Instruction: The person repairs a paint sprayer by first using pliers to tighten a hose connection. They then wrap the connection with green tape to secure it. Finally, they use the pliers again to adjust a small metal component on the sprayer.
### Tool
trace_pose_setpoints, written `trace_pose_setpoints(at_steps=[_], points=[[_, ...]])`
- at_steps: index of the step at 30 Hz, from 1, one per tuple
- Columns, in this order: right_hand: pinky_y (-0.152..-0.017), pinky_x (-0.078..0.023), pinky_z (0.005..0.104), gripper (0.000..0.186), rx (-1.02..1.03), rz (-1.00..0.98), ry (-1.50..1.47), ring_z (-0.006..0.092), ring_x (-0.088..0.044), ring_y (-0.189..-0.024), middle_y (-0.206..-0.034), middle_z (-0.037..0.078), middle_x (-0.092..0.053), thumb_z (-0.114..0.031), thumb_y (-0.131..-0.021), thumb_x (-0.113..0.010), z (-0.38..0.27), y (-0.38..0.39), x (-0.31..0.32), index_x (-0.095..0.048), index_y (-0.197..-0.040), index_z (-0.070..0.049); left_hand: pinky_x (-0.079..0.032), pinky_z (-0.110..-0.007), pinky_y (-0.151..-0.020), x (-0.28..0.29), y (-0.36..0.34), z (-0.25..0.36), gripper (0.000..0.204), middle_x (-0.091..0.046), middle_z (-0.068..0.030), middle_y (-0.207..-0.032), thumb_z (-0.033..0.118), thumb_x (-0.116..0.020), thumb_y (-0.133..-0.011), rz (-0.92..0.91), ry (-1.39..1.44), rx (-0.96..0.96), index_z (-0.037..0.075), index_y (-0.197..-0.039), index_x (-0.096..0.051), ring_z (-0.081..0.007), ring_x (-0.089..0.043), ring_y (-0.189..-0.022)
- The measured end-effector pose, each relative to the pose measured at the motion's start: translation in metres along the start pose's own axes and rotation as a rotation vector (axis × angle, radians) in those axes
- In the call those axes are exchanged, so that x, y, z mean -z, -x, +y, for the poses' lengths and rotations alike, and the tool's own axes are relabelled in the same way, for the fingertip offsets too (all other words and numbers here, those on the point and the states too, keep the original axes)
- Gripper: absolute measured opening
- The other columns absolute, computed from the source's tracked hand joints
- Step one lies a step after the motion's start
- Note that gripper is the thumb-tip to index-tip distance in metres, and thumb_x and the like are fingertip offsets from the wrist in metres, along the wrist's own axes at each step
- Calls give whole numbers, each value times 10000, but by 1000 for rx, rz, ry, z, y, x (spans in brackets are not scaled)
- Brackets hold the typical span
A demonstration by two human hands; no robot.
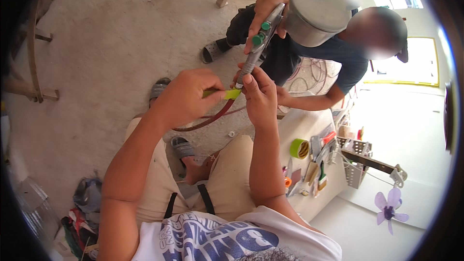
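My left hand (pixel 188 96) pinches a strip of yellow-green tape (pixel 230 94) stretching to where a red hose (pixel 212 118) meets the handle of a metal spray gun (pixel 249 64). My right hand (pixel 259 96) is closed round the bottom of that handle, beside the tape. The gun has green knobs and carries a grey cylindrical cup (pixel 315 17) at the top. A co-worker's hand (pixel 266 8) grips the gun's upper part; the fingers of their other hand are partly hidden behind my right hand.
The co-worker (pixel 351 65) sits bent forward opposite me. At right a bench (pixel 309 128) holds a tape roll (pixel 299 149), brushes (pixel 320 181) and scrapers, beside a small fan (pixel 389 210). Coiled hoses (pixel 314 75) lie behind. Wooden stands (pixel 33 67), cloth bundles (pixel 87 195) and sandals are on the floor.
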State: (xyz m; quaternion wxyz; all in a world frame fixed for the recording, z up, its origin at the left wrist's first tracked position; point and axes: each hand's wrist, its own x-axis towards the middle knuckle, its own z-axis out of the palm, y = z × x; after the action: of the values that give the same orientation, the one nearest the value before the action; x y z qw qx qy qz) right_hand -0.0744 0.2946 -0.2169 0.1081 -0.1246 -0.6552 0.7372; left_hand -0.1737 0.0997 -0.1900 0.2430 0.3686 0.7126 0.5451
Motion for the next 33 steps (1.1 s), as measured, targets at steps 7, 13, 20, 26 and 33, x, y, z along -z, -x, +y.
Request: trace_pose_setpoints(at_steps=[7,13,20,26,33], points=[[-542,-449,201,423,-2,92,-16,65,-559,-675,-895,39,-628,-270,-998,-618,-2,-4,-11,-545,-1257,55,-459,-317,-681,13,-6,-15,126,-652,-96,-807,79,-750,-824,57,52,-66,-14,-885,-692,-181,-603,-743],[-519,-445,197,431,8,64,-59,82,-574,-647,-912,70,-647,-281,-995,-617,-3,-2,-26,-535,-1258,52,-462,-301,-692,12,-25,-56,139,-656,-67,-805,88,-755,-830,9,195,-65,-12,-906,-695,-125,-589,-769],[-556,-466,212,408,86,40,-35,101,-605,-724,-953,87,-660,-278,-997,-612,2,-5,-27,-537,-1232,47,-507,-273,-793,0,-42,-81,127,-692,-46,-903,94,-714,-885,-99,436,-81,6,-974,-696,-107,-624,-882],[-624,-477,221,423,93,44,-39,108,-616,-794,-996,87,-660,-293,-995,-616,4,-4,-28,-538,-1226,54,-518,-273,-844,-12,-49,-96,120,-697,-33,-964,77,-680,-918,-167,622,-70,13,-1018,-690,-105,-631,-942],[-844,-428,266,437,226,39,98,126,-584,-982,-1006,61,-652,-320,-983,-631,12,-9,-15,-576,-1205,53,-505,-258,-840,-29,-54,-95,121,-690,-21,-948,77,-693,-908,-95,602,-159,32,-1021,-696,-105,-630,-936]])
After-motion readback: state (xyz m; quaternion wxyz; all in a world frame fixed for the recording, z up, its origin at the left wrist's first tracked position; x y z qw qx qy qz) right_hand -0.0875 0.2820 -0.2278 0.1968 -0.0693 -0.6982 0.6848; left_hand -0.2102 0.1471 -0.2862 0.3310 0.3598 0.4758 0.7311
